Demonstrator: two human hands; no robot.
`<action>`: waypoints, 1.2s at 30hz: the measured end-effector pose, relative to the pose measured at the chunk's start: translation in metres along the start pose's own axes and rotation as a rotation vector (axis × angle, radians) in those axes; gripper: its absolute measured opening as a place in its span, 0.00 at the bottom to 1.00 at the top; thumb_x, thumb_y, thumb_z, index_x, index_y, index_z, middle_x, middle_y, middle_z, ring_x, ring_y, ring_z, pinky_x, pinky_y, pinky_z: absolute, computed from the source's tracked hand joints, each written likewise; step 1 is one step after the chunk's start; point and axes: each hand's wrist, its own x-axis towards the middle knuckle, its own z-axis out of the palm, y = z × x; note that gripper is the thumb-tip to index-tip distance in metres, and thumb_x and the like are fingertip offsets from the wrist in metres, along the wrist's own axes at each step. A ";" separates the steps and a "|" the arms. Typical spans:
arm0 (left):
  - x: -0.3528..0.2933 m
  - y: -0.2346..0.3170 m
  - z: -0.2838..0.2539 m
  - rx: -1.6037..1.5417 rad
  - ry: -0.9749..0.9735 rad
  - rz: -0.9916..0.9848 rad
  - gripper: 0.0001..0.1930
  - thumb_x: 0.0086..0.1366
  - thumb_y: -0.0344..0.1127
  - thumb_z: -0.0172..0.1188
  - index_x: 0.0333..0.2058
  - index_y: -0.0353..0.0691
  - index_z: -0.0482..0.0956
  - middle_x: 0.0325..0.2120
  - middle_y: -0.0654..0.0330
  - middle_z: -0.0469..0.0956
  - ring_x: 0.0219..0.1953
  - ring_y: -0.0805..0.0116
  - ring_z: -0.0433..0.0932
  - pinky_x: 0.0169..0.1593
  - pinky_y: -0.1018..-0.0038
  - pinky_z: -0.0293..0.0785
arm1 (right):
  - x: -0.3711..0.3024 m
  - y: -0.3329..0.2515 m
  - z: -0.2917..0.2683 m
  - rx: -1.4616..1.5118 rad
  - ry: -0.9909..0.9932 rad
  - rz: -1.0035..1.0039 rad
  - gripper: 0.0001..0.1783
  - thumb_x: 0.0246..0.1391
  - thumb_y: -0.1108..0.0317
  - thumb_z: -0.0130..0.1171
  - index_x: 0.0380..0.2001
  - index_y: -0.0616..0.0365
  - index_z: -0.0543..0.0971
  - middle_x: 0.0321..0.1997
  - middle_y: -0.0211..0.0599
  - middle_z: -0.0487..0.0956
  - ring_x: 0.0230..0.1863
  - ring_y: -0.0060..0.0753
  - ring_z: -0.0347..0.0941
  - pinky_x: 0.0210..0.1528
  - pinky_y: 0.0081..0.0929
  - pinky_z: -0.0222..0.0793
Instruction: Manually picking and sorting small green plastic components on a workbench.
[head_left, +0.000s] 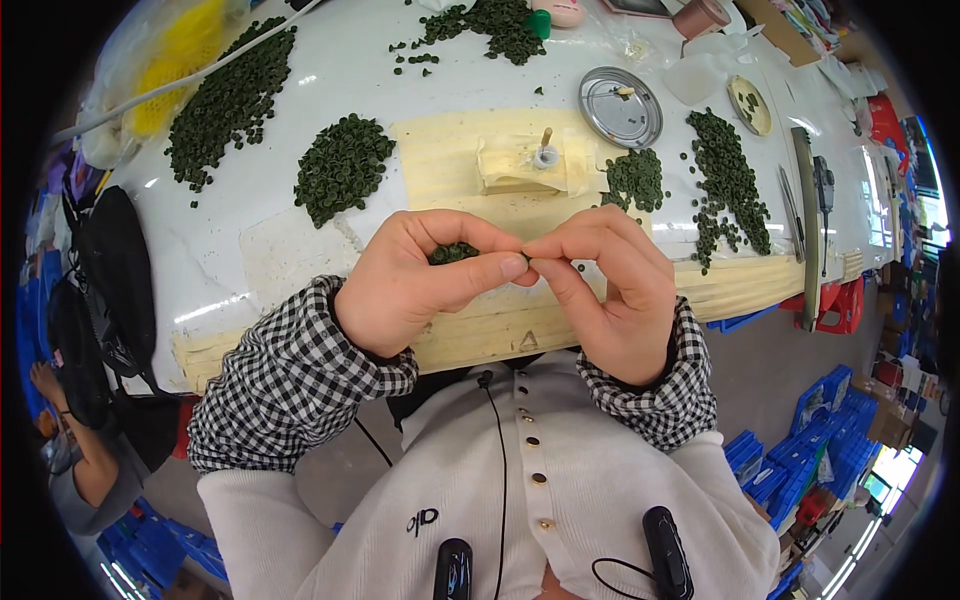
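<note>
My left hand (pixel 415 275) and my right hand (pixel 615 285) meet at the fingertips above the table's near edge. Both are closed in a pinch on one small dark green piece (pixel 527 259), mostly covered by the fingers. Behind the left fingers lies a little heap of similar dark green pieces (pixel 453 253), partly hidden. Just beyond the hands, a block wrapped in cream tape (pixel 520 168) carries a small pale cup with an upright brown peg (pixel 546 140). A flat patch of green pieces (pixel 635 180) lies beyond the right hand.
Larger green heaps lie at the left (pixel 345 168), far left (pixel 235 105) and right (pixel 728 185). A round metal tray (pixel 605 110), a small yellowish dish (pixel 745 105), tweezers (pixel 790 210) and a dark-handled tool (pixel 824 190) rest at the right. Another person's arm (pixel 90 455) shows at lower left.
</note>
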 end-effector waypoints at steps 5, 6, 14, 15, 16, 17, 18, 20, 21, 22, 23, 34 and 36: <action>-0.001 0.001 0.004 0.021 -0.003 0.075 0.08 0.60 0.29 0.62 0.36 0.31 0.80 0.32 0.58 0.82 0.34 0.78 0.78 0.41 0.82 0.73 | -0.004 0.008 0.001 0.135 0.001 0.089 0.07 0.48 0.81 0.59 0.33 0.64 0.80 0.31 0.37 0.77 0.30 0.26 0.74 0.35 0.20 0.70; 0.000 0.000 0.004 0.078 0.002 0.120 0.08 0.60 0.29 0.62 0.36 0.31 0.80 0.32 0.58 0.82 0.35 0.77 0.78 0.43 0.81 0.73 | -0.005 0.011 0.002 0.174 0.009 0.111 0.07 0.48 0.81 0.59 0.33 0.64 0.80 0.31 0.37 0.78 0.30 0.26 0.74 0.35 0.21 0.70; -0.001 0.000 0.008 0.160 0.049 0.196 0.06 0.60 0.27 0.61 0.35 0.31 0.80 0.31 0.59 0.82 0.35 0.77 0.77 0.45 0.80 0.72 | -0.005 0.008 0.004 0.171 0.042 0.161 0.06 0.48 0.80 0.59 0.32 0.64 0.80 0.30 0.37 0.79 0.30 0.26 0.74 0.35 0.21 0.70; 0.000 -0.001 0.007 0.164 0.035 0.188 0.06 0.60 0.27 0.61 0.35 0.31 0.80 0.31 0.59 0.82 0.36 0.77 0.77 0.45 0.80 0.72 | -0.005 0.008 0.004 0.153 0.046 0.148 0.07 0.48 0.80 0.59 0.33 0.64 0.80 0.30 0.37 0.79 0.30 0.26 0.74 0.35 0.21 0.70; 0.000 -0.001 0.006 0.167 0.022 0.179 0.06 0.60 0.27 0.61 0.35 0.32 0.80 0.31 0.59 0.82 0.37 0.76 0.77 0.46 0.79 0.72 | -0.005 0.008 0.005 0.134 0.051 0.135 0.07 0.48 0.80 0.59 0.33 0.64 0.80 0.30 0.37 0.79 0.31 0.26 0.74 0.35 0.21 0.70; 0.000 -0.002 0.005 0.172 0.007 0.171 0.06 0.60 0.27 0.61 0.35 0.32 0.80 0.31 0.60 0.82 0.37 0.76 0.77 0.46 0.79 0.71 | -0.005 0.008 0.004 0.141 0.048 0.136 0.07 0.48 0.80 0.59 0.33 0.64 0.80 0.30 0.37 0.79 0.31 0.26 0.74 0.35 0.21 0.70; 0.001 -0.003 0.006 0.160 0.017 0.177 0.06 0.60 0.27 0.61 0.35 0.32 0.80 0.30 0.60 0.82 0.35 0.78 0.76 0.43 0.81 0.71 | -0.005 0.008 0.004 0.149 0.044 0.136 0.07 0.48 0.80 0.59 0.33 0.64 0.80 0.30 0.37 0.79 0.31 0.26 0.74 0.35 0.21 0.70; 0.001 -0.006 0.007 0.136 0.037 0.189 0.06 0.60 0.27 0.60 0.35 0.33 0.80 0.30 0.61 0.81 0.30 0.81 0.75 0.36 0.83 0.71 | -0.005 0.009 0.004 0.184 0.039 0.140 0.07 0.49 0.80 0.59 0.34 0.65 0.80 0.31 0.37 0.79 0.31 0.26 0.75 0.35 0.21 0.70; 0.001 -0.004 0.007 0.120 0.034 0.159 0.06 0.60 0.27 0.60 0.36 0.32 0.80 0.31 0.59 0.82 0.32 0.79 0.76 0.40 0.82 0.71 | -0.005 0.010 0.004 0.211 0.038 0.143 0.07 0.49 0.79 0.58 0.34 0.65 0.80 0.31 0.37 0.79 0.31 0.26 0.75 0.35 0.21 0.70; -0.001 0.000 0.007 0.105 0.032 0.128 0.07 0.61 0.28 0.60 0.36 0.31 0.80 0.31 0.58 0.82 0.35 0.77 0.77 0.43 0.80 0.72 | -0.005 0.011 0.005 0.239 0.036 0.146 0.07 0.49 0.79 0.58 0.34 0.65 0.80 0.31 0.37 0.79 0.31 0.26 0.75 0.35 0.21 0.70; -0.001 0.001 0.007 0.090 0.030 0.115 0.07 0.61 0.28 0.60 0.36 0.30 0.80 0.32 0.58 0.82 0.36 0.76 0.77 0.45 0.79 0.72 | -0.005 0.011 0.005 0.256 0.039 0.169 0.07 0.49 0.79 0.58 0.34 0.65 0.80 0.31 0.37 0.79 0.31 0.26 0.75 0.36 0.21 0.70; 0.000 0.000 0.007 0.053 0.033 0.096 0.07 0.61 0.27 0.59 0.37 0.32 0.80 0.30 0.60 0.81 0.24 0.84 0.66 0.29 0.85 0.60 | -0.005 0.009 0.005 0.549 -0.007 0.386 0.06 0.53 0.80 0.57 0.36 0.68 0.77 0.36 0.36 0.77 0.37 0.25 0.79 0.42 0.19 0.73; 0.000 -0.002 0.007 0.071 0.045 0.098 0.07 0.61 0.27 0.59 0.37 0.33 0.79 0.29 0.61 0.81 0.18 0.88 0.60 0.20 0.88 0.54 | -0.005 0.009 0.004 0.542 -0.021 0.383 0.06 0.53 0.80 0.57 0.36 0.68 0.77 0.36 0.36 0.77 0.37 0.25 0.79 0.42 0.19 0.73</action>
